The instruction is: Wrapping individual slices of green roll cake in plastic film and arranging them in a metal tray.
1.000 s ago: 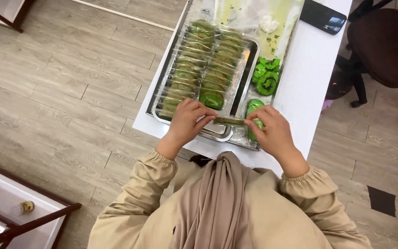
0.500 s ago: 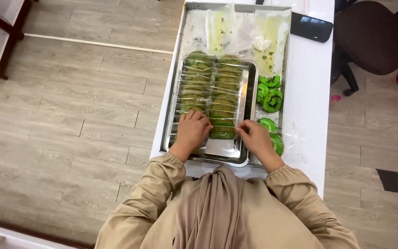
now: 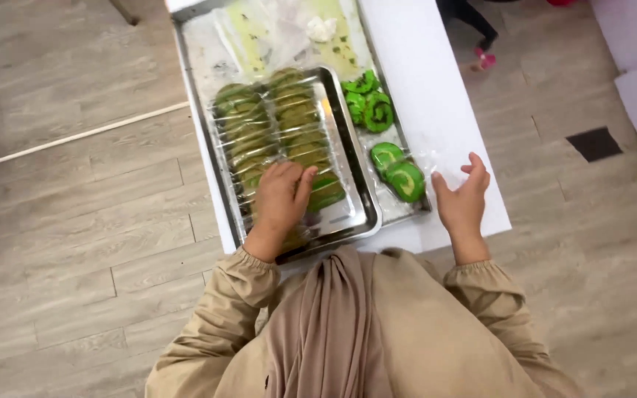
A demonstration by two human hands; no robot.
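Item: wrapped green rolls (image 3: 274, 133), two rows in my steel tray (image 3: 359, 210).
My left hand (image 3: 282, 199) lies flat on the rows' 6 o'clock end, gripping nothing; my right hand (image 3: 462, 203), open and empty, hovers at 3 o'clock beside loose spiral slices (image 3: 399, 173).

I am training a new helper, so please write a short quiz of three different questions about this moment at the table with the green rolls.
1. True or false: the left hand rests flat on the wrapped green rolls in the small steel tray.
2. Which is nearest to the right hand? A) the white lump at the far end B) the two loose green spiral slices C) the wooden floor seam
3. Fill in: the small steel tray sits on a larger ___ lined with clear plastic.

Key: 1 true; 2 B; 3 tray.
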